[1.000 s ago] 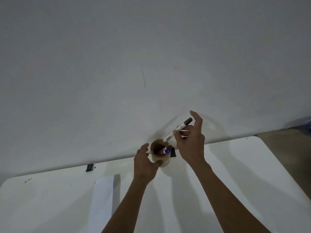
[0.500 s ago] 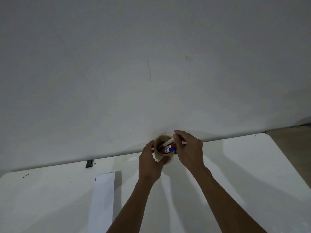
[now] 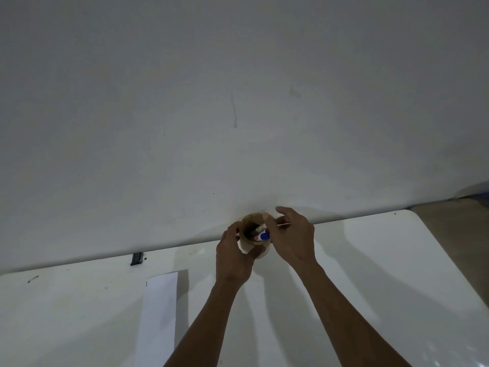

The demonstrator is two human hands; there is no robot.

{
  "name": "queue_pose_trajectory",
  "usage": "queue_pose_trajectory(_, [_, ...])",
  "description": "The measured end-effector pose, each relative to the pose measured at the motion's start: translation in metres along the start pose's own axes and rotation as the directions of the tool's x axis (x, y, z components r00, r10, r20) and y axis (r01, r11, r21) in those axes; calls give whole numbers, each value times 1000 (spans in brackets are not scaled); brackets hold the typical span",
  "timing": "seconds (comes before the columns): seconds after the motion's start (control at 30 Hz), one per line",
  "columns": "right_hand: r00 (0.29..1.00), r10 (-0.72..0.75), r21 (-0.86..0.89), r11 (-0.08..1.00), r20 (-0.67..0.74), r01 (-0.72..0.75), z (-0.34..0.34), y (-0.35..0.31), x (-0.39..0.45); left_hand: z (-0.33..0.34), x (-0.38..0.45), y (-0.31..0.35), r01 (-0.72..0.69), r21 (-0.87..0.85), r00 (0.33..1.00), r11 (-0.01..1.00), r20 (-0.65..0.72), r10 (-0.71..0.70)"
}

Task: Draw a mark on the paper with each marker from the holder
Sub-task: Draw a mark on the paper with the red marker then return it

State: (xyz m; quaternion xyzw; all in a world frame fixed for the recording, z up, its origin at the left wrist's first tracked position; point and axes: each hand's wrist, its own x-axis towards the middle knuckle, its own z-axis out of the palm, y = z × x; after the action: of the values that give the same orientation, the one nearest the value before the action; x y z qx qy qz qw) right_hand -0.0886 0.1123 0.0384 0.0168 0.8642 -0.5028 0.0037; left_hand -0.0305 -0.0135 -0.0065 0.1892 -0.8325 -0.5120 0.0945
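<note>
A tan cylindrical holder (image 3: 250, 217) stands at the table's far edge, against the wall. My left hand (image 3: 232, 260) wraps around its left side and front. Inside it I see a blue-capped marker (image 3: 264, 236) and a white-barrelled marker (image 3: 260, 229) leaning to the right. My right hand (image 3: 293, 239) hovers at the holder's right rim, thumb over the opening and fingers spread, with nothing gripped that I can see. A strip of white paper (image 3: 161, 313) lies on the table to the left of my arms.
The white table (image 3: 370, 260) has a rounded far-right corner, with floor beyond it. A small black clip (image 3: 137, 258) sits at the far edge to the left, and a dark scribble (image 3: 33, 278) marks the far left. A grey wall rises directly behind.
My right hand lowered the black-capped marker into the holder and its fingers came apart. My left hand closed around the holder.
</note>
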Motion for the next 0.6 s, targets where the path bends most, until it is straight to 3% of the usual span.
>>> queue_pose_trajectory(0.13, [992, 124, -56, 991, 25, -122, -7, 2, -10, -1, -1, 3, 18, -14, 1000, 1000, 13, -18])
queue_pose_trajectory(0.3, [985, 167, -36, 985, 31, -166, -7, -5, -9, 0, 0, 4, 23, 1, 1000, 1000, 15, -23])
queue_pose_trajectory(0.5, [999, -31, -206, 978, -32, 24, -25, -16, -10, 1, 1, 1, 22, 52, 1000, 998, 1, -22])
queue_pose_trajectory(0.6, [983, -152, -192, 973, -99, 131, -43, -19, -12, 2, 1, 2, 8, 71, 1000, 997, 5, -9])
